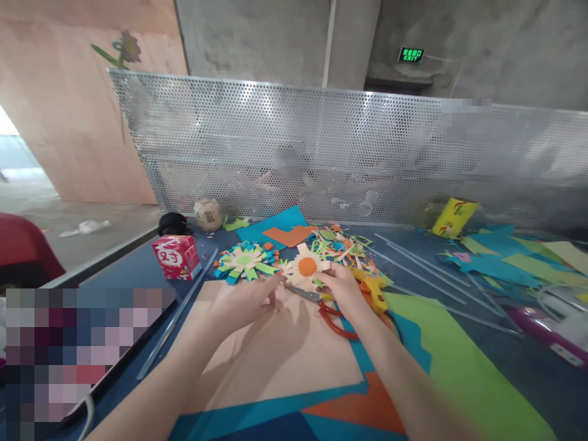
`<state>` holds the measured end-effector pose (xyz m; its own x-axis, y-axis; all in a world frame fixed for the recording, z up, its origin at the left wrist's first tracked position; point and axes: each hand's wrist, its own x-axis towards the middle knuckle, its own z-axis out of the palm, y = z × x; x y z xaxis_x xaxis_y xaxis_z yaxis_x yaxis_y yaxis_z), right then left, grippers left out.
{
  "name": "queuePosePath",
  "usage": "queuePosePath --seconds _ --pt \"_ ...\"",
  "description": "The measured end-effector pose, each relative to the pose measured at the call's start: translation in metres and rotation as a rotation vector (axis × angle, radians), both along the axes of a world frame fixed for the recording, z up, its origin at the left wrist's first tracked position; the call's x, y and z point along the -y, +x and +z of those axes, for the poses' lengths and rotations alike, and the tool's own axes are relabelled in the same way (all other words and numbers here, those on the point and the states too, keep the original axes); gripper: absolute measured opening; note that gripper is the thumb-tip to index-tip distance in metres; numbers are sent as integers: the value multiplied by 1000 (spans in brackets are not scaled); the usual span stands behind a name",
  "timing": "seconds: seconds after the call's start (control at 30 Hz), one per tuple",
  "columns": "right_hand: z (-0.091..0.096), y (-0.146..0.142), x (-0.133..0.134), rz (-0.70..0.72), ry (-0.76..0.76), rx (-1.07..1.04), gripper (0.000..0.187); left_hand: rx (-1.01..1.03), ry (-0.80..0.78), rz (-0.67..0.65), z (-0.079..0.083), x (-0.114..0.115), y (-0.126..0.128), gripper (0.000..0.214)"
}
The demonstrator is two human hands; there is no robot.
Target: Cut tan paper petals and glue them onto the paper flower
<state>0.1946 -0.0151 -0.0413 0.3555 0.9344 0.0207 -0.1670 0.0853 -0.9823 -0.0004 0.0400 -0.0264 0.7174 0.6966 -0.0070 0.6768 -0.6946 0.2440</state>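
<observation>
A beige paper flower with an orange centre (306, 267) lies on the blue table, between my two hands. My left hand (250, 299) rests over a beige paper sheet (275, 361), its fingers curled and pinching the flower's left petals. My right hand (339, 286) grips the flower's right edge with closed fingers. Red-handled scissors (331, 311) lie just under and between my hands. A second paper flower in green, blue and beige (243, 260) sits to the left of the first.
A yellow glue gun (374, 288) lies right of my right hand. A red carton (177, 257), a twine ball (207, 214), paper scraps (342, 242), clear glue sticks (413, 269) and coloured sheets (459, 361) surround them. A perforated metal screen (321, 147) closes the table's far side.
</observation>
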Motion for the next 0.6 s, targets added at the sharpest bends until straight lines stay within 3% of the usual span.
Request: queuePosePath --seconds 0.13,0.33,0.6 --pt "-1 0 -1 7 -1 2 19 -11 -69 -47 7 1 -4 66" --pt "-3 1 -1 7 -3 2 17 -147 18 -95 16 8 -4 52" --pt "-1 2 -1 -9 2 -19 18 -43 -147 -160 14 4 -7 49"
